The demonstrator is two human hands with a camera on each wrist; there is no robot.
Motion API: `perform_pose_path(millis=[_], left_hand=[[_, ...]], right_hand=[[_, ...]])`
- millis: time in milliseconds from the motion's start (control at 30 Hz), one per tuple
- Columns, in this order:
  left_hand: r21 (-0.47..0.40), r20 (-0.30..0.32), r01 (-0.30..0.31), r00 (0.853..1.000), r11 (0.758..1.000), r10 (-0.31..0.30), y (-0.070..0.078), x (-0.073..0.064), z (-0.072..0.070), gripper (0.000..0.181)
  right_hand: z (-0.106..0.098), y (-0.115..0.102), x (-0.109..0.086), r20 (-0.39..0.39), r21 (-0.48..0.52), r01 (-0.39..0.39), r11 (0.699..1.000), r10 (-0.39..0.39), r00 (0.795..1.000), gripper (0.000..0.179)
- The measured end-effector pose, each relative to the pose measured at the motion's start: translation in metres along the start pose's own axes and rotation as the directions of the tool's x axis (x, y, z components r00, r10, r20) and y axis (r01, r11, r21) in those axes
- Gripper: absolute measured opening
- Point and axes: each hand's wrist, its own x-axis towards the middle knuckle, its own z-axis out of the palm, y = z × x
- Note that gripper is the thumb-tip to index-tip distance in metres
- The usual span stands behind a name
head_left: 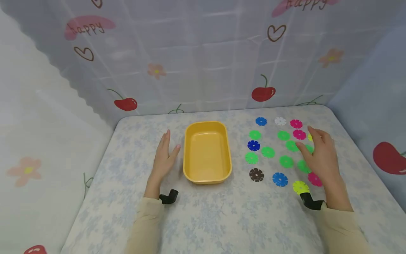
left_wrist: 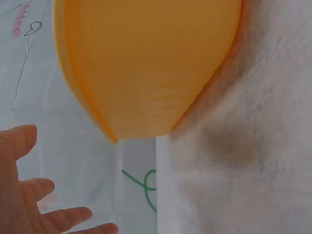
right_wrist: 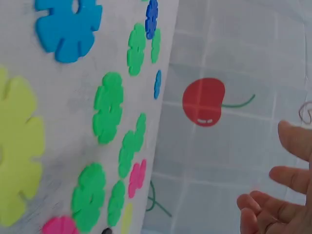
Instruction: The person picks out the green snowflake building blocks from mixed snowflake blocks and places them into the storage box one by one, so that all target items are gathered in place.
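Flanking the yellow oblong plastic tray [head_left: 207, 155], your left hand [head_left: 163, 157] and right hand [head_left: 324, 157] spread empty, the latter over multicoloured notched discs [head_left: 286, 162].

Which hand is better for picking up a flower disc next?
Probably the right hand: it's open and empty, hovering beside the colourful discs. The left hand looks empty too, but it's on the other side of the yellow tray, so it would have to reach across.
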Motion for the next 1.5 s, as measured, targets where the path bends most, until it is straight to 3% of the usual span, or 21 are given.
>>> perform_pose_path(millis=[67,133,267,433,533,700,1033,1167,1300,1500], left_hand=[[-0.131,-0.031,-0.011,0.999,0.991,0.007,-0.001,0.000,0.008,0.073],[-0.254,-0.066,-0.023,0.998,0.967,0.006,-0.001,0.000,0.016,0.070],[-0.480,-0.074,-0.003,0.997,0.877,-0.037,-0.002,-0.002,0.030,0.064],[-0.640,0.001,0.070,0.996,0.765,-0.090,-0.004,-0.004,0.043,0.062],[-0.677,0.032,0.096,0.994,0.730,-0.101,-0.006,-0.003,0.049,0.063],[-0.699,0.065,0.124,0.992,0.705,-0.110,-0.010,-0.005,0.055,0.061],[-0.708,0.134,0.125,0.990,0.695,-0.041,-0.015,-0.003,0.065,0.056],[-0.717,0.152,0.132,0.988,0.684,-0.031,-0.014,-0.003,0.065,0.056],[-0.723,0.170,0.144,0.985,0.676,-0.028,-0.002,-0.008,0.055,0.057],[-0.719,0.129,0.109,0.991,0.687,-0.022,-0.014,-0.006,0.064,0.055]], right_hand=[[-0.003,0.008,-0.007,-0.033,0.040,-0.044,0.998,0.045,0.998,0.060],[-0.005,0.016,-0.014,-0.044,0.064,-0.104,0.993,0.107,0.993,0.054],[-0.005,0.035,-0.025,0.010,0.094,-0.252,0.963,0.252,0.968,0.051],[0.001,0.060,-0.035,0.129,0.089,-0.380,0.921,0.367,0.921,0.058],[0.004,0.067,-0.038,0.174,0.100,-0.367,0.925,0.347,0.922,0.057],[0.009,0.066,-0.037,0.234,0.131,-0.330,0.935,0.294,0.927,0.053],[0.009,0.068,-0.034,0.340,0.075,-0.378,0.923,0.333,0.880,0.062],[0.010,0.073,-0.033,0.349,0.061,-0.363,0.930,0.321,0.880,0.063],[0.014,0.075,-0.033,0.327,0.052,-0.350,0.935,0.316,0.891,0.062],[0.019,0.075,-0.032,0.290,0.028,-0.327,0.945,0.306,0.907,0.054]])
